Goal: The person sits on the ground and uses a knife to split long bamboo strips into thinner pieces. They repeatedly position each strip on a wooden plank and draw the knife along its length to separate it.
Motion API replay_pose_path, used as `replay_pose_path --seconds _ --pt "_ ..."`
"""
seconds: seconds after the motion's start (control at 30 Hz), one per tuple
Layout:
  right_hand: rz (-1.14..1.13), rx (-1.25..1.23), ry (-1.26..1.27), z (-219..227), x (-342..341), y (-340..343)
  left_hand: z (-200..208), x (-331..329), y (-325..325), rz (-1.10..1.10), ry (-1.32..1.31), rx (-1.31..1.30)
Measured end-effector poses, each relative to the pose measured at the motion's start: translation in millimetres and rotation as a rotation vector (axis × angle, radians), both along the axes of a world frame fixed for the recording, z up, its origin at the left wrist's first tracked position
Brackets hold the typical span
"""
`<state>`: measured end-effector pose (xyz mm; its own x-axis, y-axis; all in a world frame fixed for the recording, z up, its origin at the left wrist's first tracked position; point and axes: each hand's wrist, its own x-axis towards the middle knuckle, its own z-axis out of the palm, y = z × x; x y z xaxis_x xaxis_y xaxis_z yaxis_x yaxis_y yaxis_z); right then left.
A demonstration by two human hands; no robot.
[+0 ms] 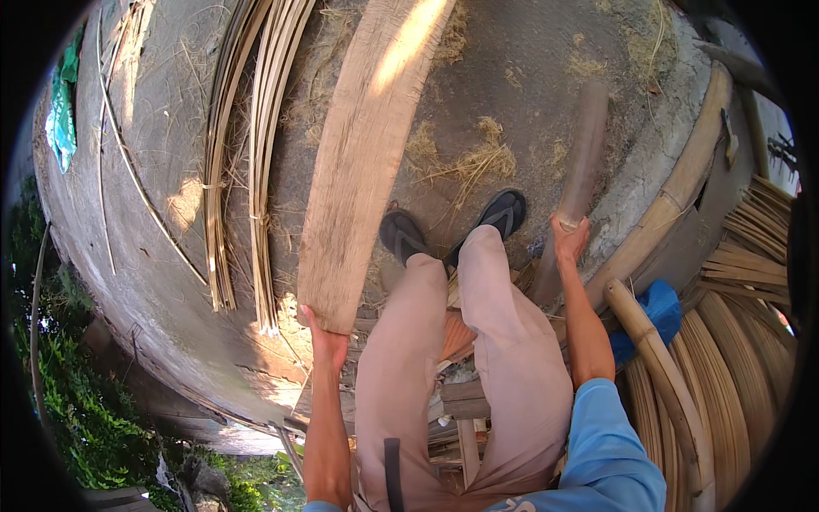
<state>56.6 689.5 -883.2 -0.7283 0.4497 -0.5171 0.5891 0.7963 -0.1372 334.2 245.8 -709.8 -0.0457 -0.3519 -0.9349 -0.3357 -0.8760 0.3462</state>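
A grey concrete floor [537, 51], littered with straw-coloured fibres [488, 162], carries two bundles of thin pale strips [266, 128] at left; green leafy plants [55, 341] grow beyond its edge. The left hand [328, 346] has its grip around the near end of a long, flat, light-brown wooden plank [363, 171]. The right hand [570, 239] has its grip closed around a blurred, long brown stick [587, 145], right of the dark sandals [503, 213].

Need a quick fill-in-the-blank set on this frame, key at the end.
1. The left hand holds the wide plank at its ____ end (near/far).
2. The right hand holds a curved brown piece that looks ____ (sharp/blurred).
3. Left of the plank lie ____ tied bundles of strips.
4. The right sleeve's colour is ____.

Missing words: near; blurred; two; blue.
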Motion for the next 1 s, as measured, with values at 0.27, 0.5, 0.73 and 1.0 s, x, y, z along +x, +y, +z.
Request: replay_pose_path --seconds 0.27,0.5,0.73,1.0 --pt "0.883 -0.194 -0.1 70.1 -38.1 -99.7 22.5 3.7 -33.5 0.005 0.018 -0.092" --pt "1.225 -0.383 -0.314 37.5 1.9 -311.1 -27.6 15.6 -68.2 0.012 0.01 -0.159" --pt "1.081 -0.486 -0.245 -19.9 82.4 -343.9 -75.6 16.8 -62.6 -0.029 0.027 -0.123" --pt "1.125 -0.378 -0.239 -11.2 112.8 -362.7 -142.2 -39.2 -58.8 -0.055 0.128 -0.052"
